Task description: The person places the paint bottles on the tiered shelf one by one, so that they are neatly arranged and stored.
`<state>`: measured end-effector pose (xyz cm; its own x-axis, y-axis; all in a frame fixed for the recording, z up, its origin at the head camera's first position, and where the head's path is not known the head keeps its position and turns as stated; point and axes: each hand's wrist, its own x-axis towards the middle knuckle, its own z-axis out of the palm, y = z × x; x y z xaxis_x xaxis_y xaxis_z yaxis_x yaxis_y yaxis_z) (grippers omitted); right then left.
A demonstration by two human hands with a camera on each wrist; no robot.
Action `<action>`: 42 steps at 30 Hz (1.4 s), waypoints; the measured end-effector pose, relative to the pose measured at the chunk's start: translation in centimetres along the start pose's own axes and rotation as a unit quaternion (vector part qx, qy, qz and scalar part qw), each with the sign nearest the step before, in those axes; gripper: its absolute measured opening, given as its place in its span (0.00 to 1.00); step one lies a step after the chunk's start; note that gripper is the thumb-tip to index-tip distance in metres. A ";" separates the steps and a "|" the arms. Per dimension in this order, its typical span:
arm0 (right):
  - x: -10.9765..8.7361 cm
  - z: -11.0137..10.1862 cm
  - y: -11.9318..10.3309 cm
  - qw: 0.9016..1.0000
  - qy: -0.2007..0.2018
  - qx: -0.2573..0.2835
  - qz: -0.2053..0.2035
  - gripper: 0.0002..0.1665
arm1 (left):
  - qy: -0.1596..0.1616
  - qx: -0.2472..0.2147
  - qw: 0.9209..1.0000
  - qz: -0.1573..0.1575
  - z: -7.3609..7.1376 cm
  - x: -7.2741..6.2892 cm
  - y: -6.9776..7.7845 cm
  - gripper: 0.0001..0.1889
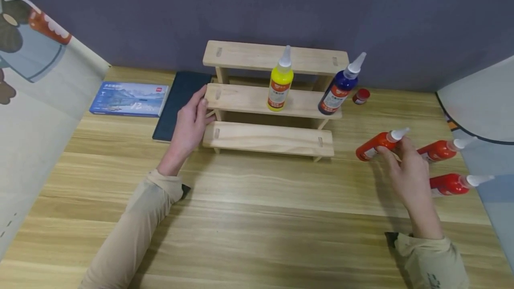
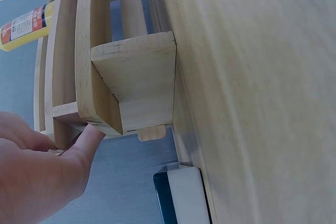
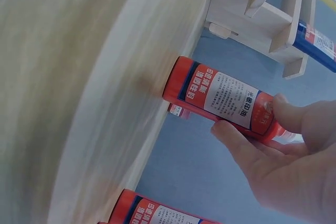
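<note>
At the left end of a three-step wooden display stand (image 1: 267, 137), my left hand (image 1: 188, 126) grips the end of the middle step. The left wrist view shows thumb and fingers at that step's end. My right hand (image 1: 411, 177) holds an orange-red squeeze bottle (image 3: 223, 98) with a white nozzle by its upper part. The bottle leans slightly, and I cannot tell whether its base touches the table. A yellow bottle (image 1: 279, 88) and a dark blue bottle (image 1: 339, 92) stand on the middle step. Two more red bottles (image 1: 439, 150) (image 1: 449, 185) stand beside my right hand, partly hidden.
Behind the stand's right end is a small red-lidded jar (image 1: 361, 96). Left of the stand lie a dark flat case (image 1: 170, 121) and a blue printed box (image 1: 128, 98). A grey-blue panel (image 1: 160, 12) rises behind the wood-grain table (image 1: 257, 235).
</note>
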<state>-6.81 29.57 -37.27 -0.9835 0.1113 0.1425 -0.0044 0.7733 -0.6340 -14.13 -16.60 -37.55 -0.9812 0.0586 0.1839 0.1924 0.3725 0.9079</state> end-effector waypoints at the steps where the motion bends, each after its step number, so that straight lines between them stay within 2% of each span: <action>1: 0.0 0.0 0.0 1.000 0.000 -0.001 0.000 0.24 | 0.000 0.000 1.000 0.000 0.0 0.0 0.0 0.27; 12: 0.0 0.1 0.1 1.000 0.009 -0.003 -0.005 0.23 | 0.002 0.005 1.000 0.015 0.0 0.0 -0.2 0.27; 27: 0.0 0.1 0.0 1.000 0.004 -0.005 0.015 0.24 | 0.000 0.001 1.000 0.011 0.0 0.0 -0.1 0.27; 42: 0.0 0.1 0.0 0.999 0.033 -0.022 -0.016 0.22 | -0.003 -0.006 1.000 0.001 0.0 0.0 -0.1 0.27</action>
<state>-6.78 29.53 -37.38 -0.9688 0.1268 0.2129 -0.0256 0.8033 -0.5950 -14.19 -16.63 -37.67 -0.9808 0.0656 0.1838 0.1950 0.3614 0.9118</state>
